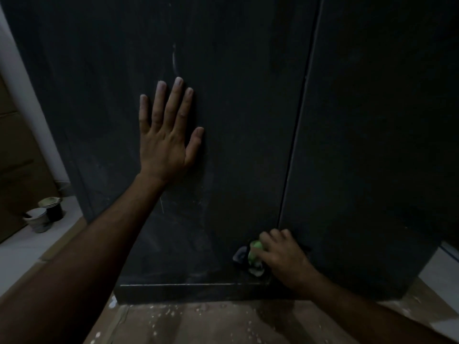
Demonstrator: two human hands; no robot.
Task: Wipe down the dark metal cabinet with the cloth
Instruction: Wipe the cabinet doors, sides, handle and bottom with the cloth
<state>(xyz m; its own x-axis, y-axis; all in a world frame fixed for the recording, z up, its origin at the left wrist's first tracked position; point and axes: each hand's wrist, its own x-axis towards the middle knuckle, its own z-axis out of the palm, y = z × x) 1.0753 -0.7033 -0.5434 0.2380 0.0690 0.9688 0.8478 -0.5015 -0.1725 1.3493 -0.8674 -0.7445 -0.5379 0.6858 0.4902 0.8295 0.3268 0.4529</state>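
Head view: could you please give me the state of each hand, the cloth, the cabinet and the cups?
left hand: open, flat against the cabinet
right hand: grips the cloth low on the cabinet
cloth: bunched, pressed on the cabinet
cabinet: doors closed, smudged
cups: upright on the floor, left

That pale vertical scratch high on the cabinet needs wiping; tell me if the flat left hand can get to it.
Probably yes. The left hand presses open on the dark metal cabinet just below the pale vertical scratch, with bare panel between. But the green cloth is in the right hand.
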